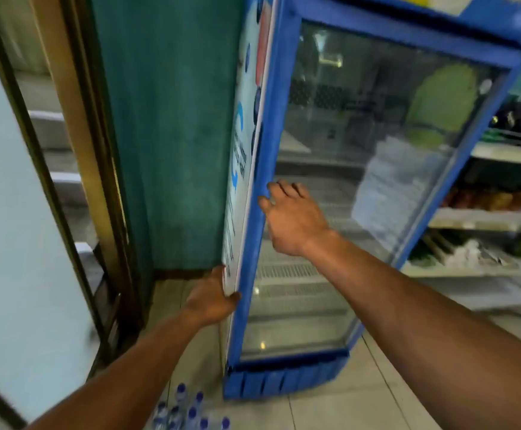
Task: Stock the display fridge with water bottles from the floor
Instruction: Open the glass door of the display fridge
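A tall blue display fridge (pixel 279 97) with a glass door (pixel 346 181) stands ahead; the door looks closed. White wire shelves show through the glass. My left hand (pixel 212 297) grips the fridge's left front corner low down, thumb on the blue frame and fingers round the side panel. My right hand (pixel 290 217) touches the blue left edge of the door higher up with its fingers spread. Several water bottles (pixel 184 411) with blue caps stand on the floor at the bottom of the view, just left of the fridge's base.
A teal wall (pixel 166 135) stands left of the fridge. Further left is a brown door frame (pixel 76 144) with stairs beyond it. White shop shelves (pixel 488 218) with packaged goods stand to the right. The floor (pixel 361 398) is pale tile.
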The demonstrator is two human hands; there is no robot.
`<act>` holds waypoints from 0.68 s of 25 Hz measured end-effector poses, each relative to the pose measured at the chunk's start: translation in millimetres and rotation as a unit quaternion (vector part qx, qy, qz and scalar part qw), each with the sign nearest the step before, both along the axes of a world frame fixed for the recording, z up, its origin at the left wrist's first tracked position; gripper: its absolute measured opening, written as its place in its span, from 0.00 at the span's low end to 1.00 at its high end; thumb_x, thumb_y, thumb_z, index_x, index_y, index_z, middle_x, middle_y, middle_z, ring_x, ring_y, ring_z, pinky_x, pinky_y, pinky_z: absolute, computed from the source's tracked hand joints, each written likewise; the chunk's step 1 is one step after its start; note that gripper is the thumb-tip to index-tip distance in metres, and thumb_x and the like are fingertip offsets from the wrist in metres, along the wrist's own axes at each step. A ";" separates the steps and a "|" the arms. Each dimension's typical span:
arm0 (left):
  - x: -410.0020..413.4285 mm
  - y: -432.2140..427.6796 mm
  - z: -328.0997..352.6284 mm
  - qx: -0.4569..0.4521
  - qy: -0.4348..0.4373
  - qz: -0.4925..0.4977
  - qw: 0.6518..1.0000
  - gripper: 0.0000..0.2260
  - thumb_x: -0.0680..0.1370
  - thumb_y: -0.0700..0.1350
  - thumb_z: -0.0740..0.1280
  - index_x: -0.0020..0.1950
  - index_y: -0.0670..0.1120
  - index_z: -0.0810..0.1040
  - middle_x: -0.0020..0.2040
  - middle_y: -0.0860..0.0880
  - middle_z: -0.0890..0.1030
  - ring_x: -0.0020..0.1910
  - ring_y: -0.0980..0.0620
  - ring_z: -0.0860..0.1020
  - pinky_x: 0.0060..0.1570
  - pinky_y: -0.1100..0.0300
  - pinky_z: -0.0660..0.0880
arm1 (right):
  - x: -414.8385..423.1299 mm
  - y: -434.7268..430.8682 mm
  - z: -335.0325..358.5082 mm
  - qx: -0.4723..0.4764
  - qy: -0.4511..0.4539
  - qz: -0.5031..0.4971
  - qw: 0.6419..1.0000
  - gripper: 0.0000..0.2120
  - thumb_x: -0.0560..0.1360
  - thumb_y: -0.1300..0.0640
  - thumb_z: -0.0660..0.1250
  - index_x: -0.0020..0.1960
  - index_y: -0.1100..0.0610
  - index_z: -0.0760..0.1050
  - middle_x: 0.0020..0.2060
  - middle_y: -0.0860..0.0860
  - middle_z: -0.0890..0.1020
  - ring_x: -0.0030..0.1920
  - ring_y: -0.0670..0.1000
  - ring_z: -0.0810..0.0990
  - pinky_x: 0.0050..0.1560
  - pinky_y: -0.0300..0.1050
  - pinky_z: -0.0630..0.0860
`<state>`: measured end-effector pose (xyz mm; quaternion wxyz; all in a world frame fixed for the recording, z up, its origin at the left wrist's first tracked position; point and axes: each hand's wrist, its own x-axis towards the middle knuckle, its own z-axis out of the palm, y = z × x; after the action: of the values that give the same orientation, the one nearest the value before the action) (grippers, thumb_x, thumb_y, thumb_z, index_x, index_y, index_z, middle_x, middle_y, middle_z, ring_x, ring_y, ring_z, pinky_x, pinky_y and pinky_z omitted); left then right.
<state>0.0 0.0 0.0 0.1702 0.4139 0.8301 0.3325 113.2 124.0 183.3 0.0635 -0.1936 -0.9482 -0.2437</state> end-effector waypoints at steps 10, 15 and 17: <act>-20.3 141.2 4.9 0.074 -0.025 0.073 0.994 0.44 0.76 0.60 0.68 0.80 0.46 0.45 0.79 0.48 0.56 0.76 0.50 0.59 0.71 0.64 0.55 | -92.7 123.4 25.9 0.252 -0.013 0.215 0.943 0.11 0.75 0.57 0.64 0.48 0.56 0.85 0.50 0.53 0.83 0.57 0.58 0.80 0.74 0.60 0.64; -17.9 168.4 3.2 0.124 -0.048 0.121 0.984 0.49 0.69 0.69 0.68 0.80 0.49 0.49 0.78 0.51 0.59 0.76 0.50 0.61 0.73 0.50 0.63 | -97.2 114.1 30.1 0.196 -0.007 0.198 0.960 0.15 0.80 0.59 0.58 0.57 0.58 0.82 0.58 0.56 0.79 0.64 0.60 0.73 0.78 0.61 0.50; -19.7 168.6 0.8 0.140 -0.057 0.121 0.981 0.50 0.66 0.73 0.67 0.79 0.54 0.50 0.78 0.52 0.61 0.75 0.51 0.63 0.71 0.49 0.66 | -97.3 107.2 34.2 0.180 -0.025 0.170 0.969 0.16 0.82 0.58 0.55 0.62 0.57 0.79 0.64 0.56 0.75 0.69 0.59 0.68 0.78 0.59 0.45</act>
<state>-19.7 168.6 0.8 0.1159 0.3107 0.8084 0.4863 15.9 231.2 217.5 0.1143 -0.0090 -0.9088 -0.4011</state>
